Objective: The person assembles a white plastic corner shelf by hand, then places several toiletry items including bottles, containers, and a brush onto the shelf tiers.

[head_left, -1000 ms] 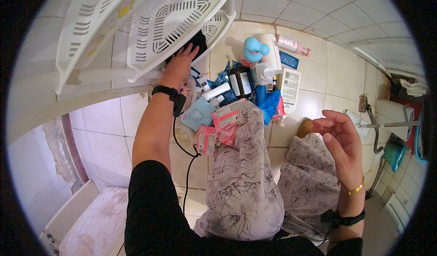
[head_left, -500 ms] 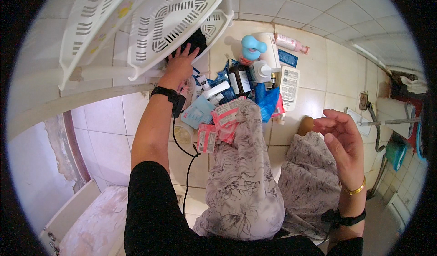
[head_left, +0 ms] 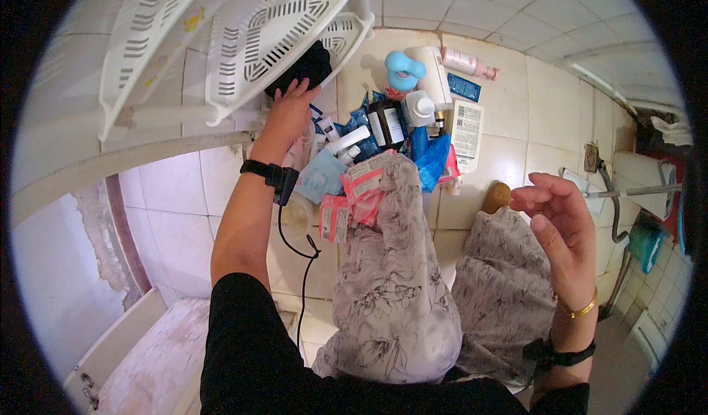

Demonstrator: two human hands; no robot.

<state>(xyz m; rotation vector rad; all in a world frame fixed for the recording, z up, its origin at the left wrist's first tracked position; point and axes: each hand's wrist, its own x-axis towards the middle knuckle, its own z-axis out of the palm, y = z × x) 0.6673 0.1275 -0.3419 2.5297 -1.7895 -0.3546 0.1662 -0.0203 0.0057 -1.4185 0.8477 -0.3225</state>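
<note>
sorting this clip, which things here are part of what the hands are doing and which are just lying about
In hand:
left hand on the black item
white rack the item sits in
right hand, open and empty

Lying about:
blue bottle
white tube
pink packets
blue bag
dark bottle
pink bottle

Right hand (head_left: 559, 227) lower, fingers (head_left: 532, 196) spread wider; left hand (head_left: 289, 109) unmoved.

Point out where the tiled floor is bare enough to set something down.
Bare tile lies right of the white flat bottle, toward the wall pipe. More bare tile lies left of the left hand's forearm. Crowded: the toiletry pile ahead of the knees.
</note>
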